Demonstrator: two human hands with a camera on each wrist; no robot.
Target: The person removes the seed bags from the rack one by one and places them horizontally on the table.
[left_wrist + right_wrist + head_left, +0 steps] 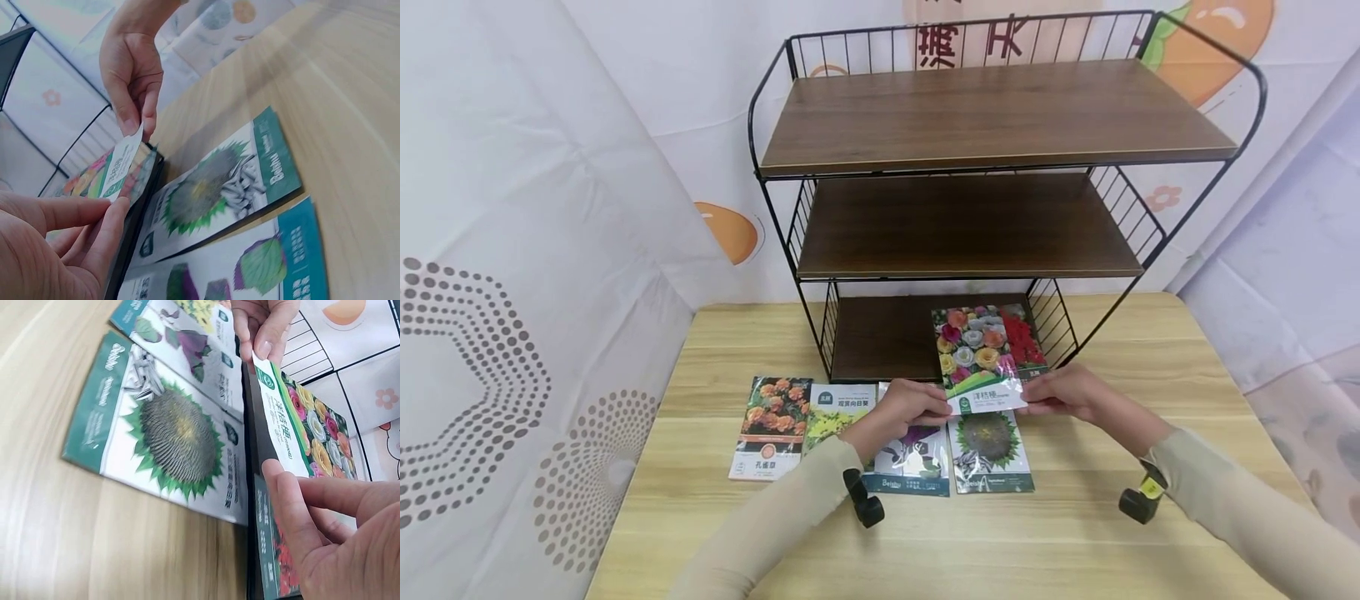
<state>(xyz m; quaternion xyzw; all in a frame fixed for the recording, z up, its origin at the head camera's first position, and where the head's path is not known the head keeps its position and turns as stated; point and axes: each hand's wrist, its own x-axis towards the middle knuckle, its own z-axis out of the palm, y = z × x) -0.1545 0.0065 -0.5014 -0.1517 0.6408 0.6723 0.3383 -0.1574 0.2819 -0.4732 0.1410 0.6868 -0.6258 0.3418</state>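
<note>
Both hands hold one seed packet (977, 358) printed with many-coloured roses-like blooms, tilted above the front of the bottom shelf. My left hand (907, 410) pinches its lower left corner, and my right hand (1063, 392) pinches the lower right corner. In the right wrist view the same flower packet (312, 434) stands between the fingertips of both hands. Partly behind it, a red-flower packet (1027, 342) lies on the shelf's right side. Below the hands, a sunflower-head packet (991, 458) lies on the table beside a purple-leaf packet (912, 467), partly covered by my left hand.
A three-tier rack with a black wire frame and dark boards (970, 225) stands at the back. Its bottom board (880, 333) sits low over the wooden table (1000, 550). Left of the hands lie an orange marigold packet (771, 427) and a yellow-flower packet (831, 417).
</note>
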